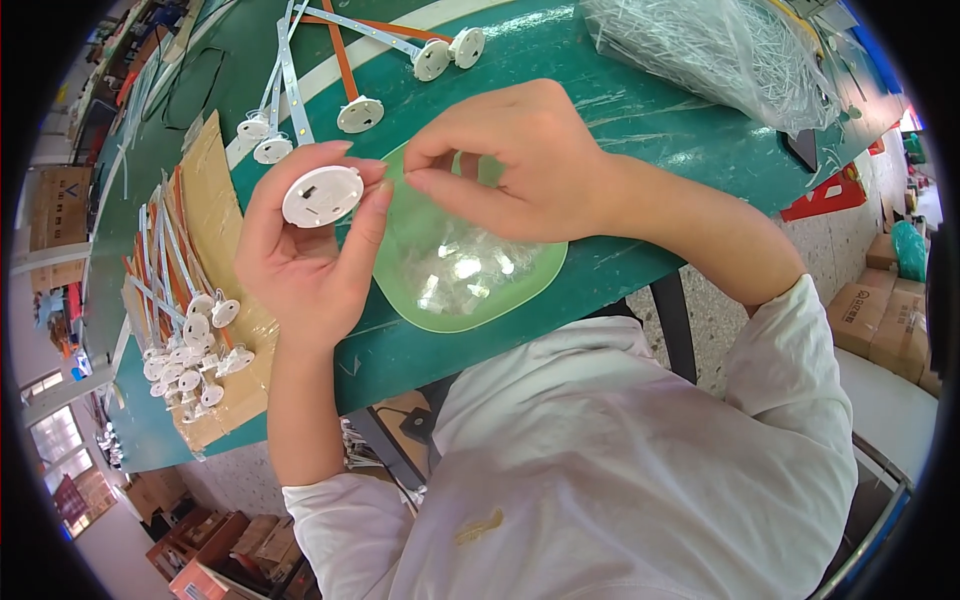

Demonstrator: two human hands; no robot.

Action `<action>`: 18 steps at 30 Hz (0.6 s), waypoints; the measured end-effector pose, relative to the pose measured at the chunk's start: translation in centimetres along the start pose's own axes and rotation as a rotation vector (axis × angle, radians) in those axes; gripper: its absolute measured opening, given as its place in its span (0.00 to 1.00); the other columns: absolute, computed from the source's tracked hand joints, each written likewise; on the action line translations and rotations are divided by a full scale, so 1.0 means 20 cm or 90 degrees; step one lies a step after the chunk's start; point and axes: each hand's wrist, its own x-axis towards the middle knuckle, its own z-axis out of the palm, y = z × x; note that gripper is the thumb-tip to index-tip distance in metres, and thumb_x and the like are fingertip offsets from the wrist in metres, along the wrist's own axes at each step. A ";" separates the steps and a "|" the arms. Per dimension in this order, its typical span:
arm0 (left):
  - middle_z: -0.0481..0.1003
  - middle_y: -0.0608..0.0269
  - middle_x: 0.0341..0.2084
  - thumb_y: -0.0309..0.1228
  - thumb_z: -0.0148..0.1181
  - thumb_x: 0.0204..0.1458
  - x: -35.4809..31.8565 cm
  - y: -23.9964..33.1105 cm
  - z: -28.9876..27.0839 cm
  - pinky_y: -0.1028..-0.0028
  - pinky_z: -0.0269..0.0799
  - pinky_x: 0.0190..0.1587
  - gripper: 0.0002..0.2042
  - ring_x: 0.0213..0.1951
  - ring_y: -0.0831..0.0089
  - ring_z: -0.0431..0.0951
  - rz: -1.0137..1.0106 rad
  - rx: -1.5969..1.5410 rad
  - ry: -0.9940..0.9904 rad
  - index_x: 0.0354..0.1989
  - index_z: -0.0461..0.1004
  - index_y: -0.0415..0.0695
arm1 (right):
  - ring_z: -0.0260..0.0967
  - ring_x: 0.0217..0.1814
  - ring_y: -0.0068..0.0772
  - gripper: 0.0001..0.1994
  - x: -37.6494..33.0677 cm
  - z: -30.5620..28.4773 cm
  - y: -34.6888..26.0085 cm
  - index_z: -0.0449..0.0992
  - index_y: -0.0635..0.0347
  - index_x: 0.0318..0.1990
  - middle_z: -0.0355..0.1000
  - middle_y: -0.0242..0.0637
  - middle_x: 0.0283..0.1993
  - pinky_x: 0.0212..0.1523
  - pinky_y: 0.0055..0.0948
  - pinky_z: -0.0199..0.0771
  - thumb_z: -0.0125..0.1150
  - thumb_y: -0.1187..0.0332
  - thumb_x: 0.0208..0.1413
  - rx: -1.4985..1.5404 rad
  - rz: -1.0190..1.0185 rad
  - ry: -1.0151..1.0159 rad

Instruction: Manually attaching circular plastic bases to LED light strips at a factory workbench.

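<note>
My left hand (312, 265) grips a small white round plastic cap (323, 196) by its edge, with its slotted face turned up. Close beside it, my right hand (535, 165) has thumb and forefinger pinched together; whatever lies between them is too small to make out. Beneath the right hand sits a light green plastic bowl (440, 318), holding small clear shiny pieces (465, 268). Beyond my left hand lie several LED strips (290, 75), white and orange, ending in white round caps (360, 114) like the held one.
At the left, a pile of capped strips (190, 340) rests on a cardboard sheet (225, 190). A clear bag of thin transparent pieces (715, 60) stands at the far right of the green table (620, 150). A red object (825, 197) is by the right edge; cartons (880, 325) stand beyond.
</note>
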 end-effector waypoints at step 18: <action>0.79 0.48 0.49 0.19 0.50 0.62 0.01 0.00 0.03 0.75 0.73 0.47 0.24 0.41 0.70 0.81 0.124 0.307 -0.123 0.68 0.62 0.33 | 0.74 0.21 0.33 0.07 0.01 0.00 -0.02 0.79 0.59 0.32 0.78 0.35 0.27 0.20 0.27 0.73 0.69 0.78 0.44 -0.195 -0.155 0.120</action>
